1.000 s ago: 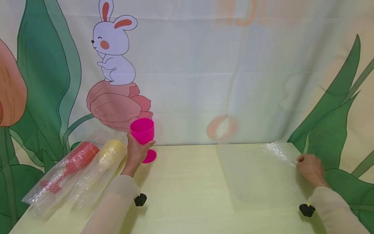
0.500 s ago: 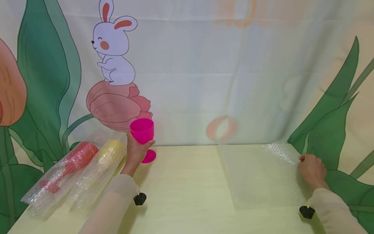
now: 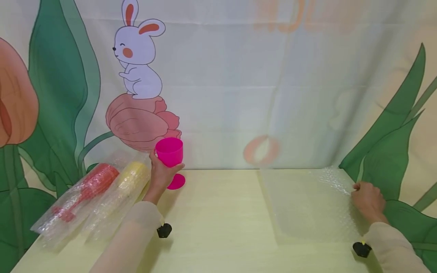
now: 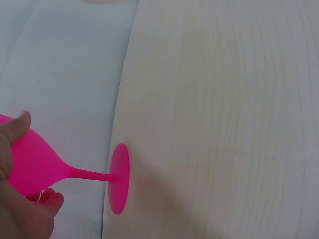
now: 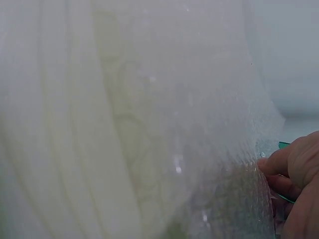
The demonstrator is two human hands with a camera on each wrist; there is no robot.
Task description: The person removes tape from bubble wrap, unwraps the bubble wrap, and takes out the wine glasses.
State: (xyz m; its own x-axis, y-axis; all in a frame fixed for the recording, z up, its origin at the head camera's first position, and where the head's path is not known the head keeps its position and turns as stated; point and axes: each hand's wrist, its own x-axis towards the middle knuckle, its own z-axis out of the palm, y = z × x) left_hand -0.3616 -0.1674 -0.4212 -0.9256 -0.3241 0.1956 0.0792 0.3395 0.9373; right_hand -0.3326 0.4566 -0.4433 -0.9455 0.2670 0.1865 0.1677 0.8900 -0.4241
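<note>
My left hand (image 3: 162, 175) grips a bright pink plastic goblet (image 3: 170, 152) round its bowl. The goblet stands upright in the head view, and in the left wrist view its thin stem and round foot (image 4: 119, 179) show close over the tabletop. On the far right, my right hand (image 3: 368, 201) pinches the right edge of a clear bubble wrap bag (image 3: 307, 208). That bag spreads flat across the table's right side. Up close in the right wrist view, thumb and fingertips (image 5: 266, 164) hold its crinkled edge.
Left of the goblet, a red goblet (image 3: 99, 178) and a yellow goblet (image 3: 131, 176) lie side by side in bubble wrap. Behind the pale wooden table (image 3: 218, 227) hangs a printed curtain (image 3: 222, 76) that meets its back edge. Black wrist devices sit below both sleeves.
The view has shifted slightly, moving everything a little to the right in it. Both hands keep their holds on the pink goblet and the bubble wrap bag.
</note>
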